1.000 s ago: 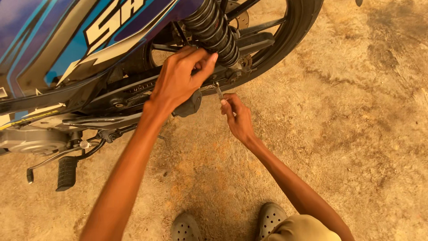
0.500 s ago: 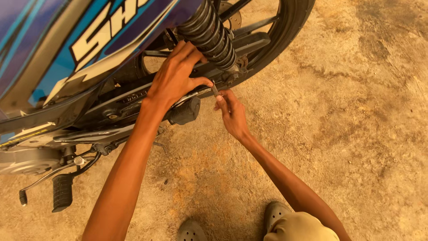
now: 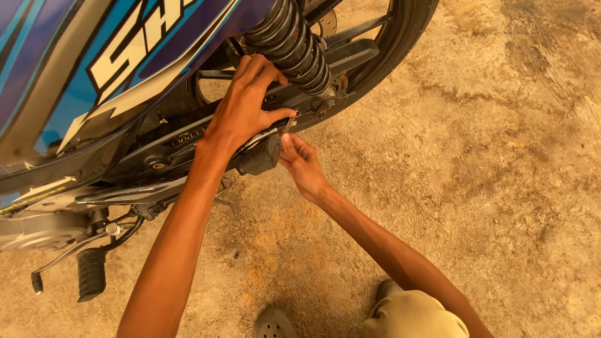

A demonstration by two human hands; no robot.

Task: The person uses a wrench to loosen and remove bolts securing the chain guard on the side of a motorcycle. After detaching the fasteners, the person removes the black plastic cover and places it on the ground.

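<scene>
A blue and black motorcycle (image 3: pixel 94 69) stands on the dirt floor, its rear wheel (image 3: pixel 400 31) at the top. My left hand (image 3: pixel 247 106) rests on the black chain cover (image 3: pixel 188 134), just below the ribbed black shock absorber (image 3: pixel 291 40), thumb stretched toward a small metal part (image 3: pixel 287 125). My right hand (image 3: pixel 300 164) reaches up from below and pinches that same small metal piece beside the black rear footpeg (image 3: pixel 260 156). The fingertips of both hands almost meet there.
A front footpeg (image 3: pixel 91 273) and a metal lever (image 3: pixel 69 253) stick out at the lower left. My knee in beige cloth (image 3: pixel 413 316) and a grey shoe (image 3: pixel 272 324) are at the bottom. Rough sandy concrete (image 3: pixel 488 156) spreads to the right.
The view has drawn closer to the motorcycle. My right hand has risen until it meets the left thumb at the small metal part by the footpeg.
</scene>
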